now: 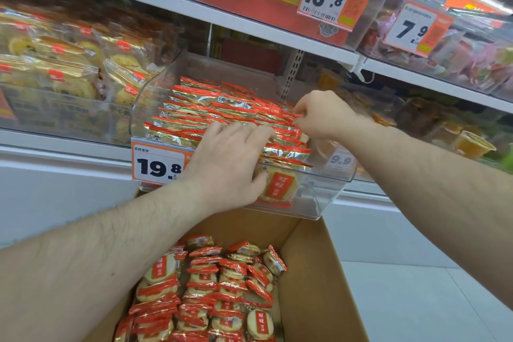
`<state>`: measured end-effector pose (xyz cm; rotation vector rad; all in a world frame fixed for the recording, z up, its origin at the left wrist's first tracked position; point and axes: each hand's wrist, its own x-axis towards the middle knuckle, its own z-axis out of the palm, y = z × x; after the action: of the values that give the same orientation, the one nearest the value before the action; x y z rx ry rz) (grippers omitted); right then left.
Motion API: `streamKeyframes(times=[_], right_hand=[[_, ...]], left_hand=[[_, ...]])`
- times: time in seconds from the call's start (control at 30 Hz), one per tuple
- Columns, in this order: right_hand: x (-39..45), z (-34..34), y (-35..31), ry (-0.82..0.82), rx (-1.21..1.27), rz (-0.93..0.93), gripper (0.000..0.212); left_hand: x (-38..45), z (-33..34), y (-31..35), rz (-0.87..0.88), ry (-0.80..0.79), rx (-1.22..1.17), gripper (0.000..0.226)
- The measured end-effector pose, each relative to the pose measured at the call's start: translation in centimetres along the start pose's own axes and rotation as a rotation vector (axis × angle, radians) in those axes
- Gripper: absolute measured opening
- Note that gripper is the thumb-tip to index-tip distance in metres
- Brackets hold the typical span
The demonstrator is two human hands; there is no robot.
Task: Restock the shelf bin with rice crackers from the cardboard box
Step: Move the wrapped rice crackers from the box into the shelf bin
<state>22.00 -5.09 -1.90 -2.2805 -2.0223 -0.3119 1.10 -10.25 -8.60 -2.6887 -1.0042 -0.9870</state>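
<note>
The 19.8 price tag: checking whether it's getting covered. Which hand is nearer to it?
Left. The left hand overlaps the 19.8 price tag at its right edge; the right hand is farther right, above the packets.

The bin [319, 197] is a clear plastic tub on the middle shelf, its front wall curved and jutting past the shelf edge. It is packed nearly full with crackers [222, 108]: small round rice crackers in clear wrappers with red sealed ends, standing on edge in tight rows that run front to back. At the front wall one packet faces outward, showing a red label on the pale disc. Directly below the bin sits the box [313, 272], brown cardboard, open at the top. Inside it more of the same packets [216, 286] lie in loose stacks, some flat, some tilted.
</note>
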Motion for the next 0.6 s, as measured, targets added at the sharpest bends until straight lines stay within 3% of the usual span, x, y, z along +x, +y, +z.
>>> streamKeyframes(times=[0.1,0.17,0.27,0.33,0.43,0.5,0.6], right_hand=[[-4.3,-0.8,-0.8,0.209,0.198,0.014,0.017],[-8.0,-0.8,-2.0,0.410,0.326,-0.081,0.014],[-12.8,1.3,-3.0,0.607,0.508,-0.395,0.010],[-15.1,4.4,-2.9,0.587,0.534,-0.484,0.010],[-17.7,10.5,-2.1,0.387,0.537,-0.448,0.014],[-19.0,14.4,-2.0,0.083,0.434,-0.472,0.018],[-19.9,19.4,-2.4,-0.531,0.111,-0.472,0.018]], left_hand=[[-0.4,-0.3,0.8,0.045,0.149,-0.035,0.044],[-1.3,-0.6,1.7,0.079,0.176,-0.116,0.034],[-4.0,0.0,3.1,0.180,0.046,-0.247,0.017],[-5.9,1.0,4.2,0.155,-0.169,-0.322,0.025],[-7.8,3.3,4.6,0.057,-0.652,-0.249,0.014],[-8.9,5.4,4.2,0.041,-0.950,-0.138,0.021],[-10.3,6.9,3.5,0.017,-0.992,-0.126,0.025]])
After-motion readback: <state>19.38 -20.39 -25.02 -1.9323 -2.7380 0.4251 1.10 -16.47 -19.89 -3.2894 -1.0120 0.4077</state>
